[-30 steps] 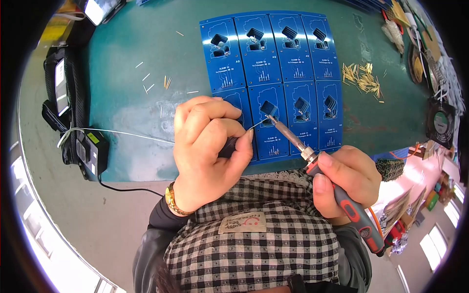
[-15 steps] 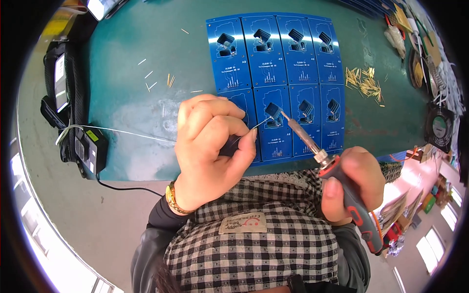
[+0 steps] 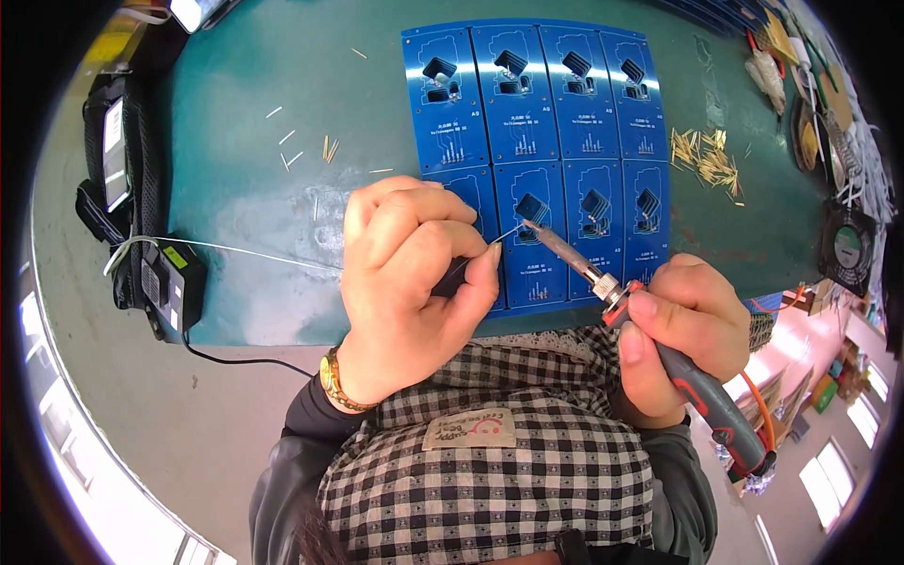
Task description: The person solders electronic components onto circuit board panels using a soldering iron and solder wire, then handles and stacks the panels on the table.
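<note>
A panel of blue circuit boards (image 3: 527,132) lies on the green table mat, several boards in two rows, with cut-outs in each. My left hand (image 3: 414,254) is closed over the panel's near left part, pinching thin solder wire (image 3: 509,233) between thumb and index finger. The wire's end points at a lower-row board, close beside its square cut-out. My right hand (image 3: 683,330) grips the dark grey and red handle of a soldering iron (image 3: 692,381). Its tip meets the board near the wire's end. A dark thing inside my left palm is mostly hidden.
Gold-coloured pins (image 3: 706,162) lie heaped right of the panel; a few loose pins (image 3: 330,149) are scattered left. A black box (image 3: 179,287) with a cable sits at the table's left edge. Hand tools (image 3: 767,75) and a small black fan (image 3: 847,247) stand along the right.
The iron's tip has moved left and slightly down, to the end of the solder wire. My right hand's grip has shifted slightly. The left hand stays nearly still.
</note>
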`<control>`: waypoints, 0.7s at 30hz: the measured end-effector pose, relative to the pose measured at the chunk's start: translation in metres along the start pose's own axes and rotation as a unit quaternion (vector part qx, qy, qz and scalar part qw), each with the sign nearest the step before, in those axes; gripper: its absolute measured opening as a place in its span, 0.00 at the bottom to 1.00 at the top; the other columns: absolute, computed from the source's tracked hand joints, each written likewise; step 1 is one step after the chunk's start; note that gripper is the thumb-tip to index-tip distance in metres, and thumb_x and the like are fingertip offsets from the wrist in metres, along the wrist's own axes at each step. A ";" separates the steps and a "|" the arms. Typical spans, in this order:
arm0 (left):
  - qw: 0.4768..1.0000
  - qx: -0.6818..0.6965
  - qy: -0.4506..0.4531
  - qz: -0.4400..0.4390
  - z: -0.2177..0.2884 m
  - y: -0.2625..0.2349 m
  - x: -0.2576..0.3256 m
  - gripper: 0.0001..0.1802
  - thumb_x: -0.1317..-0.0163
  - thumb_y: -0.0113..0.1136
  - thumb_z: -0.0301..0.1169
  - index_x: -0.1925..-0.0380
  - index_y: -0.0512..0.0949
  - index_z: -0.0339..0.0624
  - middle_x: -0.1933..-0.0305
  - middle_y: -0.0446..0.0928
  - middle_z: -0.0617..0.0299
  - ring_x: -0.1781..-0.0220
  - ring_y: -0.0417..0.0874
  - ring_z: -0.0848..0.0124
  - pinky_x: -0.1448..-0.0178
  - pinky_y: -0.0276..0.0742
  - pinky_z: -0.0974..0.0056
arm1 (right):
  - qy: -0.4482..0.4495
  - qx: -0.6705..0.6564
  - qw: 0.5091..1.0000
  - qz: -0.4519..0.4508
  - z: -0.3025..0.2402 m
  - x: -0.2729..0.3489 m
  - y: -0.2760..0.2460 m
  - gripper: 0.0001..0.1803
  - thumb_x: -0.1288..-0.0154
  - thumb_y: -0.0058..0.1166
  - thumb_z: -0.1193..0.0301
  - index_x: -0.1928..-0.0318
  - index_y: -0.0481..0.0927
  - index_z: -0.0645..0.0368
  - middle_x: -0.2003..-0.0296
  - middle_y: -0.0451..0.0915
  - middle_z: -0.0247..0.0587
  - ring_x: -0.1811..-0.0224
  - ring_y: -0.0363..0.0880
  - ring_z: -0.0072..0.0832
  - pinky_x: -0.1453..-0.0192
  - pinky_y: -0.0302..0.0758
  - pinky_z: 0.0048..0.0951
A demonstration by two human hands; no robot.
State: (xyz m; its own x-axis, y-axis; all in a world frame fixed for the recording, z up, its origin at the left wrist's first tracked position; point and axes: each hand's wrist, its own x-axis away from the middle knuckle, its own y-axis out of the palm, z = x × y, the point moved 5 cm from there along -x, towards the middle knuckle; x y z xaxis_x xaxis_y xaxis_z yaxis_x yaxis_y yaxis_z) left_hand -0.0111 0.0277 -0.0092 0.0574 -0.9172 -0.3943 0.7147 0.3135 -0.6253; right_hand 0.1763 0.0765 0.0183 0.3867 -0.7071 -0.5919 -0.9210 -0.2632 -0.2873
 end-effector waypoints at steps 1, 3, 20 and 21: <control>1.000 0.001 0.000 0.001 0.000 0.000 0.000 0.11 0.61 0.67 0.18 0.76 0.76 0.42 0.63 0.76 0.60 0.56 0.74 0.60 0.51 0.69 0.60 | -0.008 0.004 1.000 -0.011 -0.001 -0.001 0.001 0.13 0.62 0.60 0.80 0.69 0.81 0.65 0.82 0.74 0.38 0.89 0.65 0.25 0.85 0.58 0.24; 1.000 -0.002 0.000 -0.001 0.000 -0.001 0.000 0.11 0.61 0.67 0.18 0.76 0.76 0.42 0.63 0.76 0.60 0.56 0.74 0.60 0.51 0.69 0.60 | -0.015 0.008 1.000 -0.023 -0.002 -0.003 0.001 0.13 0.62 0.60 0.80 0.69 0.81 0.65 0.83 0.74 0.38 0.89 0.65 0.24 0.85 0.58 0.24; 1.000 -0.002 0.009 -0.008 -0.001 0.000 0.001 0.10 0.61 0.66 0.20 0.76 0.77 0.42 0.63 0.76 0.59 0.56 0.73 0.59 0.51 0.69 0.60 | 0.006 -0.020 1.000 -0.012 0.003 0.003 -0.006 0.11 0.56 0.61 0.78 0.67 0.80 0.67 0.82 0.76 0.40 0.88 0.68 0.26 0.83 0.63 0.24; 1.000 -0.002 0.009 -0.010 -0.001 0.000 0.001 0.10 0.61 0.66 0.20 0.76 0.77 0.42 0.63 0.76 0.59 0.56 0.73 0.59 0.51 0.69 0.60 | 0.006 -0.017 1.000 -0.015 0.003 0.003 -0.005 0.11 0.57 0.61 0.78 0.68 0.80 0.67 0.82 0.76 0.40 0.88 0.68 0.26 0.83 0.63 0.24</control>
State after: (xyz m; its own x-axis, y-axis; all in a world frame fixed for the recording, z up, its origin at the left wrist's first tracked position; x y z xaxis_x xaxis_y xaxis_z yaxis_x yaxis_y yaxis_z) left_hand -0.0116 0.0274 -0.0102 0.0308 -0.9185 -0.3943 0.7124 0.2969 -0.6359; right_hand 0.1825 0.0776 0.0162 0.4132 -0.7065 -0.5746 -0.9104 -0.3057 -0.2788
